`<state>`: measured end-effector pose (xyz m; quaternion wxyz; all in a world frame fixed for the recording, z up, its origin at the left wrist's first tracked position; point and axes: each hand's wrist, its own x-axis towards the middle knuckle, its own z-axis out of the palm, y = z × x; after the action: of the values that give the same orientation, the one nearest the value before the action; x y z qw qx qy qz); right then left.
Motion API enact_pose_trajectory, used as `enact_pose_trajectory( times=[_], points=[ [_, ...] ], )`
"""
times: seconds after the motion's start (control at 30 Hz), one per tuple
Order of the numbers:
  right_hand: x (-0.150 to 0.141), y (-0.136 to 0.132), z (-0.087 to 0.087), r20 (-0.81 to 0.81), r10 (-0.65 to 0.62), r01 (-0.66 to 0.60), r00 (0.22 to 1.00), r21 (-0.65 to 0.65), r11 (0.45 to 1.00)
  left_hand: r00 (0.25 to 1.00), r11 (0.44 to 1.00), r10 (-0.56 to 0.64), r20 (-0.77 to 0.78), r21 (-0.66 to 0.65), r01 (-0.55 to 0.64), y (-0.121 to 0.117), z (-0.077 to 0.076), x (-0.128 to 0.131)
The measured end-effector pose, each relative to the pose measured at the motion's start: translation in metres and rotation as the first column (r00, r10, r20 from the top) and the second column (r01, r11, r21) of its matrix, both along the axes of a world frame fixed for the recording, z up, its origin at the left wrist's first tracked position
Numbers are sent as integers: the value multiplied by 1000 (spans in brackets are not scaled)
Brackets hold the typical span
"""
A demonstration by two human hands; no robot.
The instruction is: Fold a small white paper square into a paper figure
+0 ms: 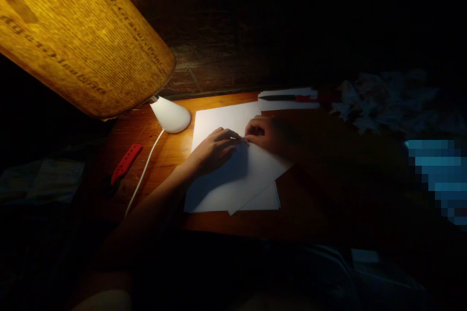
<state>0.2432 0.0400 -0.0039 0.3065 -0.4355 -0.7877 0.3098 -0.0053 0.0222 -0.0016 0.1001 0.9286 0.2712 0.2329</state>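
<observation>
White sheets of paper [204, 194] lie stacked on the wooden desk, with a top sheet [262, 165] set at an angle over them. My left hand [217, 148] rests on the paper with its fingers stretched out toward the right. Just beside its fingertips, my right hand [268, 131] has thumb and fingers pinched together on the top sheet. The two hands nearly meet near the middle of the sheet. Shadow covers the back of the right hand and its wrist, and the exact fold or edge between the fingertips is hard to make out.
A lamp with a yellow printed shade [91, 39] and white base [171, 115] stands at left, its cord [146, 167] crossing the desk. A red perforated handle [126, 163] lies nearby. Behind are a dark-bladed tool [279, 98] on small papers [288, 105] and heaped folded paper [383, 102].
</observation>
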Motion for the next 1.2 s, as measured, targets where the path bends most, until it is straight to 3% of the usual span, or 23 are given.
enact_pose_trajectory(
  times=[0.93, 1.2],
  points=[
    [3, 2, -1, 50, 51, -53, 997, 28, 998, 1000, 1000, -23, 18, -15, 24, 0, 2, 1],
    [3, 0, 7, 109, 72, -74, 991, 14, 997, 1000, 1000, -19, 7, -7, 19, 0, 1, 2]
  ],
)
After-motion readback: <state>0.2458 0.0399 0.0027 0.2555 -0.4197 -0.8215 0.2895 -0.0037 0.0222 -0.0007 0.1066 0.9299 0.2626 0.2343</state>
